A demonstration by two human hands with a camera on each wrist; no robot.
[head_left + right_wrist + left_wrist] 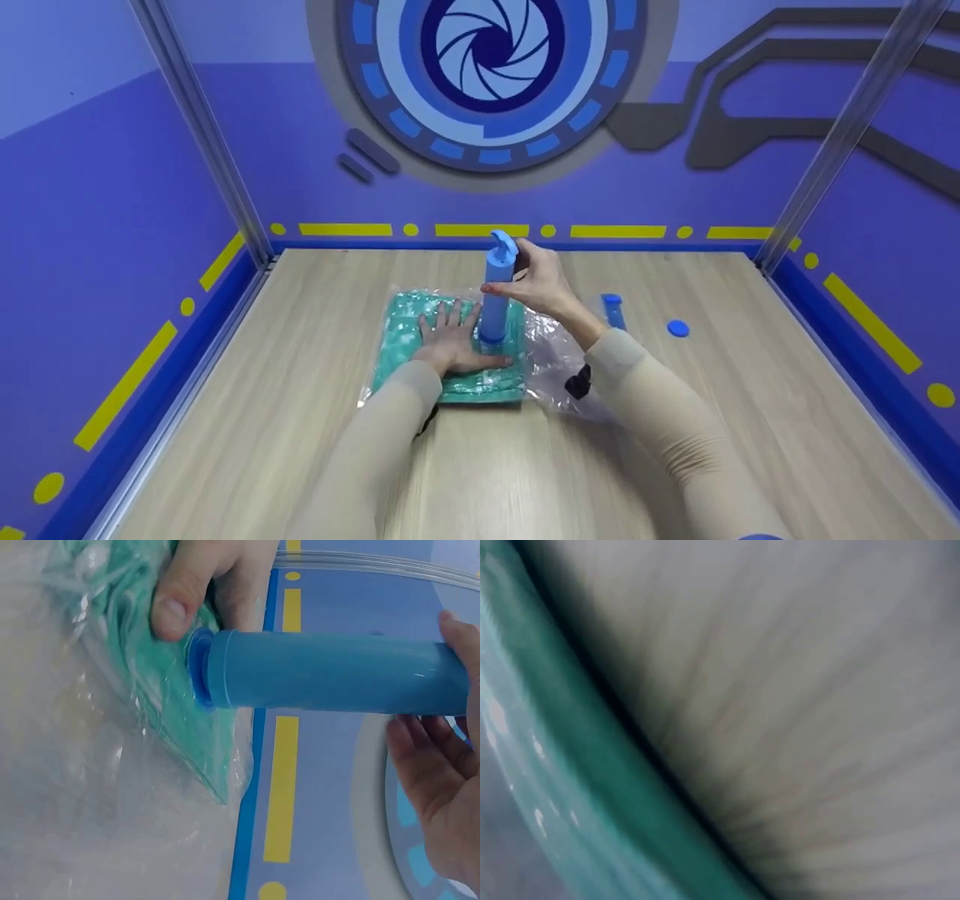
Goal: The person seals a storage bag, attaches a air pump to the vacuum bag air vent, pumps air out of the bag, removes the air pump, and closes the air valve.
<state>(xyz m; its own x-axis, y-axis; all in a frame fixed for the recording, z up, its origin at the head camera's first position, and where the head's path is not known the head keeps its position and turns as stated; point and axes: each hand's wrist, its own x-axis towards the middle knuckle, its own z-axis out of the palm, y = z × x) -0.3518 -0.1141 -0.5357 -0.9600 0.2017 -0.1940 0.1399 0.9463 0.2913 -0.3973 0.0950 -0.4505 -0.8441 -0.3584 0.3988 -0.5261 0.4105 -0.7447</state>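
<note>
A blue hand pump (pixel 495 315) stands upright on a clear plastic storage bag (pixel 555 352) with folded green fabric (pixel 405 337) inside. In the right wrist view the pump's lower end meets a blue round valve (pixel 199 667) on the bag. My right hand (pixel 536 281) grips the pump near its top, thumb on the near side and fingers partly hidden behind. Fingers spread, my left hand (pixel 454 349) presses flat on the bag, its thumb beside the pump's base. The left wrist view shows only the fabric's blurred green edge (pixel 630 787) and the table.
On the wooden table (pixel 300 420), right of the bag, lie a small blue plastic piece (pixel 613 309), partly behind the right forearm, and a blue disc (pixel 678 328). Blue-purple panels with metal posts (pixel 206 127) enclose the table at the back and sides.
</note>
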